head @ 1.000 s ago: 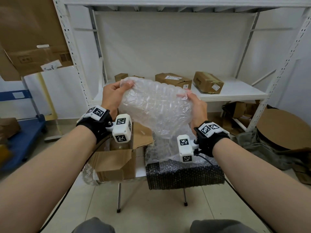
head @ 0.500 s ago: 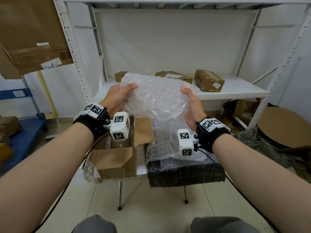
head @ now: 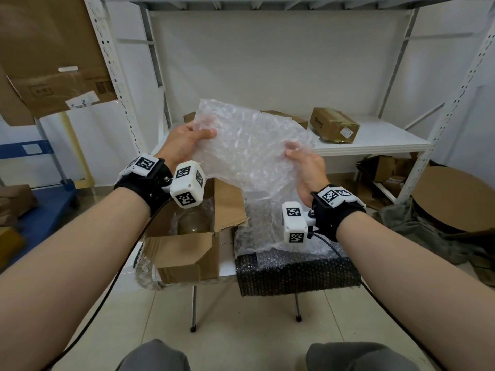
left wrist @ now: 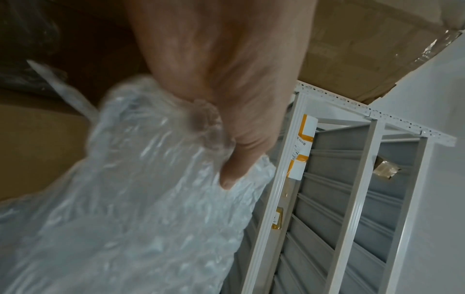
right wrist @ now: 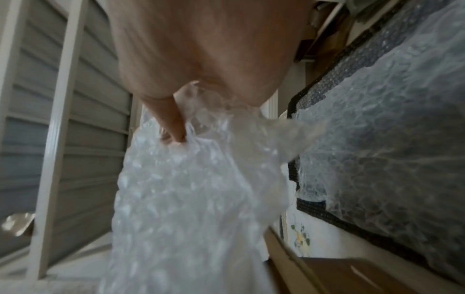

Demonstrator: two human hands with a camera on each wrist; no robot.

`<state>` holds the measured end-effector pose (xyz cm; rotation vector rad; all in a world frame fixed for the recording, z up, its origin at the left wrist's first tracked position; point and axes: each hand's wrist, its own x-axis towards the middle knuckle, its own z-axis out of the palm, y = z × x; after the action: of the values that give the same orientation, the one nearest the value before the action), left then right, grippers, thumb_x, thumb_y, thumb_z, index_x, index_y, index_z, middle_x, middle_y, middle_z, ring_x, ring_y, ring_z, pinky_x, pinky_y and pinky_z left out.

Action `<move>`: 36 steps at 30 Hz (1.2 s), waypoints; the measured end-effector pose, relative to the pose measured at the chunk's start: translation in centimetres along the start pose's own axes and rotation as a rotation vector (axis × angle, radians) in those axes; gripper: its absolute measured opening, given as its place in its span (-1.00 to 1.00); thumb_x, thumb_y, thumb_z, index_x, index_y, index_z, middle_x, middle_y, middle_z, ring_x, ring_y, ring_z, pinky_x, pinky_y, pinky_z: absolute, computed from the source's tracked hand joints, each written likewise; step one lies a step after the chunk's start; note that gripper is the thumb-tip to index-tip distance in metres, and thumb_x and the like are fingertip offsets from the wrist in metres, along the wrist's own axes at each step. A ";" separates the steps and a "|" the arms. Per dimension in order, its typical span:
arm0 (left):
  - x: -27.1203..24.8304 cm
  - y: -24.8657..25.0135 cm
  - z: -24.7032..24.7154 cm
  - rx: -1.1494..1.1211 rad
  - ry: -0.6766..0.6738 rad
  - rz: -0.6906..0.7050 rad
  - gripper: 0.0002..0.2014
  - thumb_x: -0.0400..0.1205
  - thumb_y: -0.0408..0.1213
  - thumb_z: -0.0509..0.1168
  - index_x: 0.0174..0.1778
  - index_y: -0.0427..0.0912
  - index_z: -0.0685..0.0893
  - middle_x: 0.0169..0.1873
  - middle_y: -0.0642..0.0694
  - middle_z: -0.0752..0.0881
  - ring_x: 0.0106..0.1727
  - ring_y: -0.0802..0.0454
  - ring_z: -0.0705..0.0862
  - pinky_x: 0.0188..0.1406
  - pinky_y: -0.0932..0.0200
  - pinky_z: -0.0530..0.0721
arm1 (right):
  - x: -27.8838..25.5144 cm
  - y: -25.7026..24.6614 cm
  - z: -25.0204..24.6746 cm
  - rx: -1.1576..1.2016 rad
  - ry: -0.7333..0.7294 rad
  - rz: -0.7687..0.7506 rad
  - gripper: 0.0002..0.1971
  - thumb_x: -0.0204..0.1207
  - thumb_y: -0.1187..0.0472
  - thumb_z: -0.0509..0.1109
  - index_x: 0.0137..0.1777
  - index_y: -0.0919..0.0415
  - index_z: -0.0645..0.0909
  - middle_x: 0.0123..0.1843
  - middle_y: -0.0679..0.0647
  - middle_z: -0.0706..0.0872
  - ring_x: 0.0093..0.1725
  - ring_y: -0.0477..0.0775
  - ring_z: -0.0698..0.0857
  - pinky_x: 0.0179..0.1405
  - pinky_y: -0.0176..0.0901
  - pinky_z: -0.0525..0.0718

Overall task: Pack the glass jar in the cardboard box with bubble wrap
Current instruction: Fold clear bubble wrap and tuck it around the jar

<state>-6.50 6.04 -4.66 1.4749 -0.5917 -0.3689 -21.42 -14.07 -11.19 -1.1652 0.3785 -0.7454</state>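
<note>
A white metal shelf (head: 369,140) stands at the back, and on its board lie several closed brown parcels (head: 334,125). In front of it is a small white counter (head: 227,266) on thin metal legs. On the right part of the counter lies a dark sheet of bubble wrap (head: 294,274) that hangs over the front edge, with more clear wrap heaped on top of it.

On the left part of the counter stands the cardboard box (head: 187,253), with its flaps open. Inside it the glass jar (head: 195,223) is visible, upright as far as one can see, with some clear wrap around it; its top is hidden behind the left wrist camera.

Above the box and the counter, the person holds up a clear sheet of bubble wrap (head: 249,151), spread between both hands. The sheet is crumpled, and its lower part hangs down toward the heap on the counter.

The left hand (head: 184,140) pinches the upper left edge of the sheet, with the thumb on the near side and the fingers behind the plastic. The right hand (head: 305,164) grips the right edge lower down, the fingers curled into the wrap; the right wrist view shows the plastic bunched in this grip.
</note>
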 end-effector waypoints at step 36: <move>-2.1 -2.1 -1.7 0.283 0.017 -0.262 -0.43 0.63 -0.34 0.39 0.57 -0.22 0.41 0.14 -0.02 0.62 -0.45 0.13 0.66 -0.75 0.49 0.50 | 0.9 3.8 -1.5 -0.113 0.170 0.179 -0.51 0.53 0.41 0.47 0.47 0.28 0.57 0.17 0.24 0.81 0.08 0.23 0.83 0.19 0.24 0.77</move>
<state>-6.93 8.41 -7.01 1.8341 -0.4505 -0.4904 -20.48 -15.05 -15.14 -1.1597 0.6661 -0.6748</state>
